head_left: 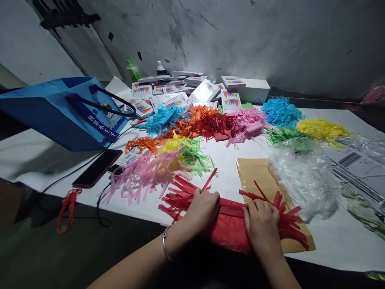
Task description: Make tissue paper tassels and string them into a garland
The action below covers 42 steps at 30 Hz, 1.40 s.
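Gripping left hand, right hand: curled closed on red tissue;
Tissue: likely light, soft, tearable; hold uncut middle

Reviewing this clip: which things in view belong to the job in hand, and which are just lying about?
Belongs, as far as I can judge:
- red fringed paper, held by the left hand and right hand
- pink fringe bundle, similarly cut
- boxes picturing coloured tassels

Apparently just lying about:
- phone
- blue bag
- green bottle
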Tool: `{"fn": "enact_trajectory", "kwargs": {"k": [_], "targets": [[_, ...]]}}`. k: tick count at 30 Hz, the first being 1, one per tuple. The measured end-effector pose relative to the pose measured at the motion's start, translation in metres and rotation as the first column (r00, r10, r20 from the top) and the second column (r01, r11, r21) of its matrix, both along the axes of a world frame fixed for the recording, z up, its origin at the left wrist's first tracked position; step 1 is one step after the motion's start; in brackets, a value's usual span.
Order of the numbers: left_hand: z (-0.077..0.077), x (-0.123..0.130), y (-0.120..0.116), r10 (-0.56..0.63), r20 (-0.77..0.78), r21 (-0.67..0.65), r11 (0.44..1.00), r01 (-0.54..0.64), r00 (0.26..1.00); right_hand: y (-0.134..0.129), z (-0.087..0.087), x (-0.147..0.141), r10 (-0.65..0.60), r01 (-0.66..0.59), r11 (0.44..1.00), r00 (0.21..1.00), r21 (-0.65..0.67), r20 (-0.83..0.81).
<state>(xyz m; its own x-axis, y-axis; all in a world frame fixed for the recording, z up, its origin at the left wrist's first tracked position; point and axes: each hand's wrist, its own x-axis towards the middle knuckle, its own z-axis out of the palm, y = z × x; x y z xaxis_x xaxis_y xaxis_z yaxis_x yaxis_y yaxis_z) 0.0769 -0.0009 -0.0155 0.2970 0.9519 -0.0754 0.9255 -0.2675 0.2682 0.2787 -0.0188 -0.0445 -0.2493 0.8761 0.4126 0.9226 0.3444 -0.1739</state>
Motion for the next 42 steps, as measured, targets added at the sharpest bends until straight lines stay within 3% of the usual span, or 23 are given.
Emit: {"fn": "enact_trajectory", "kwargs": {"k": [2,5,7,10,14,19,24,30,33,39,42], "targets": [[0.002,0.001,0.002,-0.006,-0.013,-0.004,1.0,0.006,1.0,0.0,0.001,-0.003,0.042,-0.041,0.999,0.999,0.031,-0.016],[0.004,0.0,0.002,-0.025,-0.02,0.003,1.0,0.025,0.999,-0.003,0.003,-0.006,0.25,-0.249,0.968,0.965,0.025,-0.08],[0.003,-0.002,-0.001,-0.028,-0.012,0.024,0.999,0.028,1.0,-0.005,0.001,-0.006,0.322,-0.322,0.947,0.941,0.016,-0.102],[-0.003,-0.006,-0.007,-0.092,0.027,0.148,0.985,0.087,0.995,-0.005,-0.001,-0.005,0.311,-0.309,0.95,0.941,0.037,-0.136],[-0.013,-0.01,-0.014,-0.26,0.088,0.411,0.889,0.202,0.962,-0.006,0.0,-0.009,0.332,-0.327,0.943,0.933,0.058,-0.136],[-0.018,-0.018,-0.015,-0.388,0.08,0.415,0.851,0.323,0.918,-0.007,-0.001,-0.009,0.422,-0.42,0.906,0.906,0.047,-0.042],[-0.019,-0.03,-0.02,-0.369,0.122,0.305,0.897,0.319,0.921,-0.009,-0.004,0.014,0.353,-0.351,0.936,0.931,0.038,-0.097],[-0.014,-0.014,-0.018,-0.096,0.039,0.174,0.981,0.088,0.995,-0.008,0.001,0.007,0.154,-0.151,0.984,0.988,-0.094,0.022],[-0.011,-0.008,-0.013,-0.065,0.022,0.182,0.981,0.06,0.998,-0.007,0.0,-0.001,0.073,-0.068,0.996,0.994,-0.064,0.082],[-0.01,-0.014,-0.01,-0.307,-0.019,0.238,0.923,0.303,0.951,-0.002,-0.004,0.003,0.061,-0.058,0.997,0.997,-0.055,0.053],[-0.012,-0.017,-0.01,-0.355,-0.043,0.281,0.893,0.352,0.934,0.0,0.0,-0.001,0.084,-0.084,0.996,0.996,-0.041,-0.004]]}}
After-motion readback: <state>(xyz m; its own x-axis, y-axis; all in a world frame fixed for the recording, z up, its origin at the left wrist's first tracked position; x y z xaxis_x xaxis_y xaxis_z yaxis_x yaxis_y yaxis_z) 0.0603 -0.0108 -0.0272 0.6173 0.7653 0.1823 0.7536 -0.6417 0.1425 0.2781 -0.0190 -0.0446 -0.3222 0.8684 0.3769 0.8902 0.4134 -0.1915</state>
